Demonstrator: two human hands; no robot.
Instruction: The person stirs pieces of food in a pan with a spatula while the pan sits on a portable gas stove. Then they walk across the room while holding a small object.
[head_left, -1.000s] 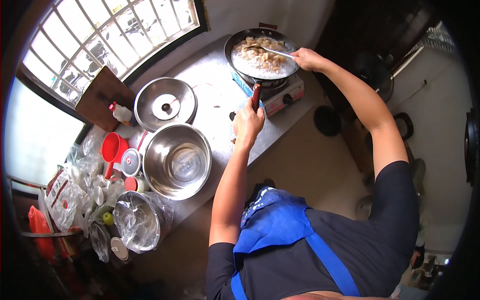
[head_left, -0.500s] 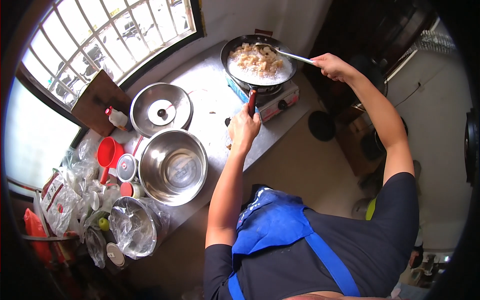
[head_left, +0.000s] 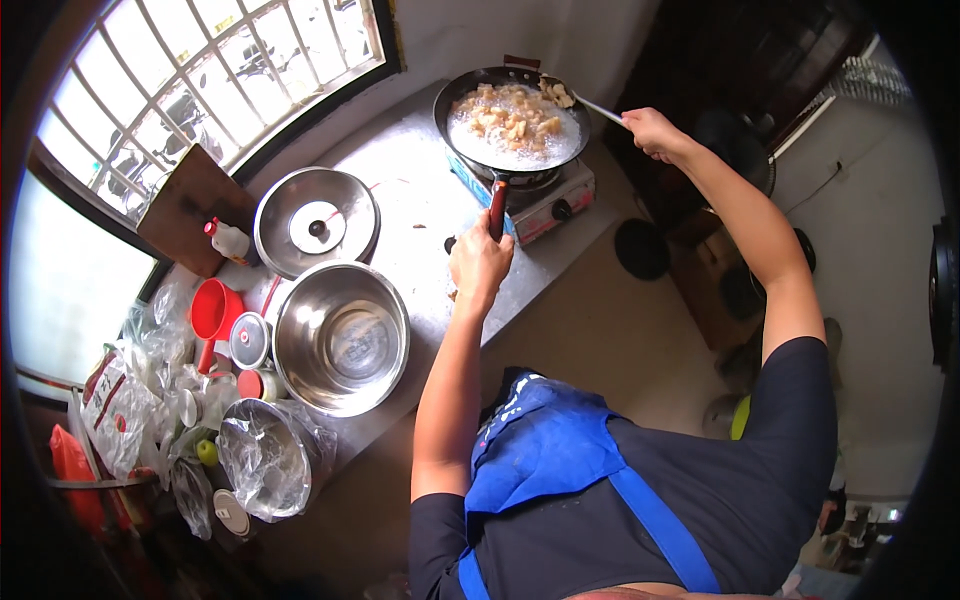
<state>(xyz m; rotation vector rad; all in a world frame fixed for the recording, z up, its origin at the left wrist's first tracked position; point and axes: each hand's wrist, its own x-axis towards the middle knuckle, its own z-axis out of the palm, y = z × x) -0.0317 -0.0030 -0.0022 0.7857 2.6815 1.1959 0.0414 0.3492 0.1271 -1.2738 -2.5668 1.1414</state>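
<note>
A black frying pan (head_left: 442,128) sits on a portable gas stove (head_left: 572,203). Pale, chunky food pieces (head_left: 508,118) lie in it amid white, bubbling liquid. My left hand (head_left: 481,265) is closed round the pan's reddish-brown handle (head_left: 497,208) on the near side. Held in my closed right hand (head_left: 654,134) is a long silver-handled cooking utensil (head_left: 600,108), reaching into the pan from the right. Several food pieces (head_left: 556,93) rest at its far end by the right rim, covering the head, so its shape cannot be made out.
Left along the metal counter (head_left: 415,185) stand a steel bowl (head_left: 342,350), a steel lid (head_left: 315,215), a red dipper (head_left: 214,310) and a white bottle (head_left: 230,240). A wooden board (head_left: 190,210) leans by the barred window. Plastic bags (head_left: 115,410) and a plastic-covered bowl (head_left: 262,460) crowd the near left.
The utensil's head has moved right, from among the food to the pan's right rim, with pieces now on it. My left hand keeps its hold on the handle.
</note>
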